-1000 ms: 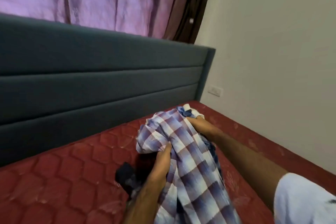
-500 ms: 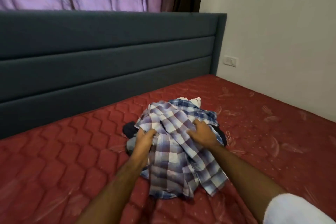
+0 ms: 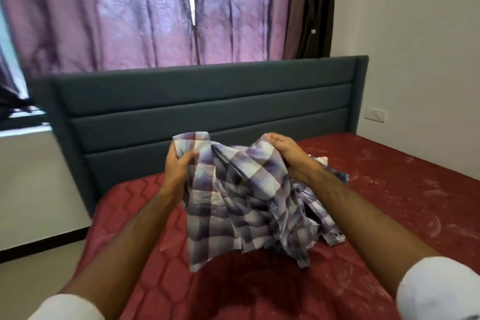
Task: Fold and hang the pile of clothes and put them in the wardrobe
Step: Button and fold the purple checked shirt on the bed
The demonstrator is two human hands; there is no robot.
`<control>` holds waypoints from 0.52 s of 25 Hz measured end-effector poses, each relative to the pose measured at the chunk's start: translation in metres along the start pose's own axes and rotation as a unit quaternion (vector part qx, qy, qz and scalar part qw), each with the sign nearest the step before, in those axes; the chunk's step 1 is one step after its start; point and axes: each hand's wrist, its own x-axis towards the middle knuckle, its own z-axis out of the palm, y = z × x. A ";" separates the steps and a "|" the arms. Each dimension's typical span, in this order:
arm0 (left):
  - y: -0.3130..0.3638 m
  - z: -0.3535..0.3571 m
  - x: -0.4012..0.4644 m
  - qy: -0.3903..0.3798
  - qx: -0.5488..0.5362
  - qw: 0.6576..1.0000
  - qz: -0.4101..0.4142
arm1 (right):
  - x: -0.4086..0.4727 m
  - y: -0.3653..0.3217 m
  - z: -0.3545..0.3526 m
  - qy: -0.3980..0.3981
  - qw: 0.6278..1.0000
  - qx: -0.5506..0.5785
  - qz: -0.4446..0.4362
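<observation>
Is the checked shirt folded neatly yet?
No, the checked shirt hangs crumpled between the left hand and right hand.

Plaid shirt: purple-white check, crumpled, lifted by upper edge, hanging in folds, lower part draped toward 4 o'clock onto more clothes on red mattress.

1. Daylight glows through the pleated purple curtains; a bright slit shows at their gap.
2. The room is dim and soft-focused.
3. Wide-angle bending and smearing blur the left edge.
</observation>
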 end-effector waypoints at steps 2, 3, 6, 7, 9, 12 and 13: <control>-0.001 -0.061 -0.008 0.006 0.071 0.997 -0.005 | -0.012 0.031 0.025 -0.140 0.982 -0.101 0.081; -0.014 -0.096 -0.011 -0.019 0.141 0.989 -0.028 | -0.021 0.056 0.034 -0.206 0.945 -0.219 0.128; -0.069 -0.220 -0.066 -0.181 0.419 0.851 -0.260 | -0.055 0.142 0.057 -0.340 0.715 -0.558 0.249; -0.084 -0.254 -0.097 -0.237 0.462 0.785 -0.338 | -0.068 0.163 0.067 -0.354 0.678 -0.579 0.283; -0.109 -0.298 -0.149 -0.289 0.503 0.703 -0.412 | -0.088 0.202 0.082 -0.395 0.654 -0.578 0.287; -0.124 -0.309 -0.172 -0.168 0.560 0.764 -0.273 | -0.099 0.234 0.108 -0.327 0.712 -0.558 0.275; -0.128 -0.301 -0.169 -0.132 0.543 0.795 -0.236 | -0.101 0.240 0.116 -0.300 0.742 -0.545 0.252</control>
